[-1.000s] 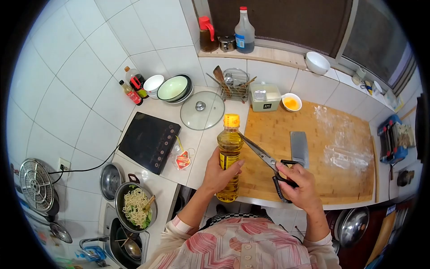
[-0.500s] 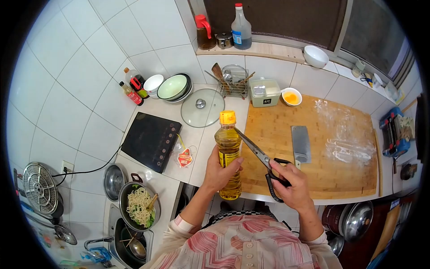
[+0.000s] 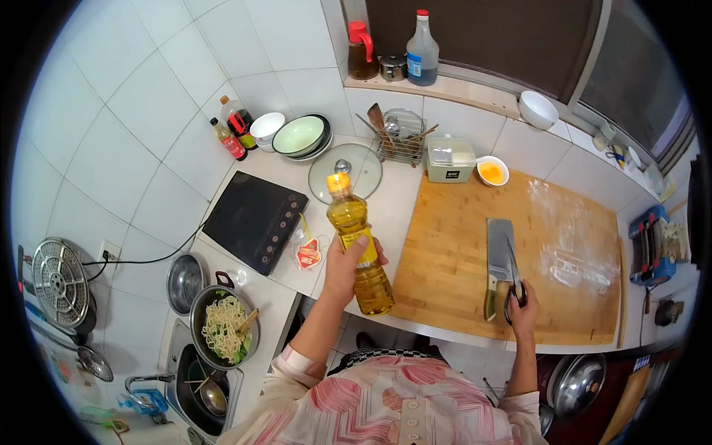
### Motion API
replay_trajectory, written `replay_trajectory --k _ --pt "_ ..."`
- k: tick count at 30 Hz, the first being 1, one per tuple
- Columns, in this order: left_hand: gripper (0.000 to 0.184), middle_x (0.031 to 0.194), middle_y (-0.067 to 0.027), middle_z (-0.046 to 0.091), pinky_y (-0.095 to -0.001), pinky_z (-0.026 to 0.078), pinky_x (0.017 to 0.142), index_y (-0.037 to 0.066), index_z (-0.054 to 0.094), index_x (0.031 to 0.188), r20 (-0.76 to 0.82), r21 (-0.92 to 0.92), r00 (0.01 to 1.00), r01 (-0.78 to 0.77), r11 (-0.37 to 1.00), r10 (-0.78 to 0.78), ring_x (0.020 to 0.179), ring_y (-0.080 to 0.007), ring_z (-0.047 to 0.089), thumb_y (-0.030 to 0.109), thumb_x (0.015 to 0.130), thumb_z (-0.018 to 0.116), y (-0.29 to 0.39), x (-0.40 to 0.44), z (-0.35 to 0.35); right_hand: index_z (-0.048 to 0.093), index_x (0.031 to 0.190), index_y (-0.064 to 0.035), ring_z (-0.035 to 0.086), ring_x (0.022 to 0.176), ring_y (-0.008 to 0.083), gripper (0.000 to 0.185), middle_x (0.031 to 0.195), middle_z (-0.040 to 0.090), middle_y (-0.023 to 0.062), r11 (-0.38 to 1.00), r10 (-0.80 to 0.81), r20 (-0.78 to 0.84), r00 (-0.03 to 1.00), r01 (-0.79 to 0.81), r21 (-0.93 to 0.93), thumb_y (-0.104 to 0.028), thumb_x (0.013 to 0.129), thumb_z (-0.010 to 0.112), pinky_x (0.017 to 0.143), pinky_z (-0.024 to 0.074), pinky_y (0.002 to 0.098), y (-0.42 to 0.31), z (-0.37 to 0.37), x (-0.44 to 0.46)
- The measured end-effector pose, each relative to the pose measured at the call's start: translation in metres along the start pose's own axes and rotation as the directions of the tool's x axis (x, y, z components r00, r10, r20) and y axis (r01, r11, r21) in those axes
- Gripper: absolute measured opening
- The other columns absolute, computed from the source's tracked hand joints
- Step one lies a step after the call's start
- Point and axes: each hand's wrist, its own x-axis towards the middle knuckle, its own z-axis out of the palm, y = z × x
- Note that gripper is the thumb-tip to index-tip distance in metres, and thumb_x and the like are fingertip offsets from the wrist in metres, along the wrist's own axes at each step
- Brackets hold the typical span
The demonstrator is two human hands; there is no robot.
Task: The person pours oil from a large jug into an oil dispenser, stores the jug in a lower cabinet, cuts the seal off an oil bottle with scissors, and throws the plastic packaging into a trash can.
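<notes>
My left hand point(image 3: 344, 268) is wrapped round the middle of a bottle of golden cooking oil point(image 3: 373, 289) with a yellow cap. The bottle leans slightly left above the counter's front edge. At the right, my right hand point(image 3: 525, 314) grips the black handles of a pair of scissors point(image 3: 513, 261), low over the wooden cutting board point(image 3: 445, 252). The scissors' blades point away from me and overlap the cleaver point(image 3: 498, 241), which lies on the board with its handle towards me. I cannot tell whether the scissors touch it.
An induction cooktop point(image 3: 256, 221), a glass lid point(image 3: 363, 172) and a red-and-white packet point(image 3: 308, 254) lie left of the board. A pot of noodles and greens point(image 3: 194, 326) stands beside the sink point(image 3: 231, 393). A bowl of beaten egg point(image 3: 504, 172) sits behind the board.
The scissors have moved from beside the bottle's neck rightwards, down to the board next to the cleaver. My left hand has shifted left with the bottle, now more tilted.
</notes>
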Motion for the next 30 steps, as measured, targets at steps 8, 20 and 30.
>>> replay_trajectory --k 8,20,30 --pt "0.047 0.078 -0.0098 0.06 -0.0319 0.051 0.061 0.003 0.048 0.11 -0.126 -0.19 0.992 -0.023 0.981 -0.002 0.066 -0.0186 0.062 0.048 0.099 0.037 0.003 0.008 -0.007 0.053 0.127 0.0022 0.059 0.106 0.0384 0.053 0.115 0.061 0.0238 0.96 -0.035 -0.014 0.999 0.029 -0.277 -0.003 0.076 0.068 0.093 0.0456 0.0406 0.078 -0.014 -0.013" --pt "0.024 0.083 -0.0122 0.063 -0.0346 0.054 0.068 0.0 0.049 0.108 -0.214 0.217 0.976 0.009 0.976 0.038 0.073 -0.0214 0.065 0.017 0.092 0.045 -0.068 -0.055 0.001 0.05 0.128 0.0005 0.053 0.109 0.0406 0.055 0.117 0.057 0.024 0.96 -0.12 -0.065 0.991 0.099 -0.263 -0.002 0.075 0.066 0.095 0.0423 0.0434 0.114 -0.022 -0.013" --pt "0.038 0.104 -0.0142 0.065 -0.0348 0.047 0.089 -0.004 0.049 0.12 -0.201 0.438 0.97 -0.033 0.898 0.134 0.096 -0.0209 0.063 0.008 0.085 0.06 -0.101 -0.089 0.03 0.057 0.116 -0.0037 0.055 0.095 0.039 0.04 0.102 0.058 0.0194 0.803 -0.037 0.111 0.993 0.095 -0.588 -0.012 0.077 0.065 0.083 0.0465 0.047 0.058 -0.054 0.022"
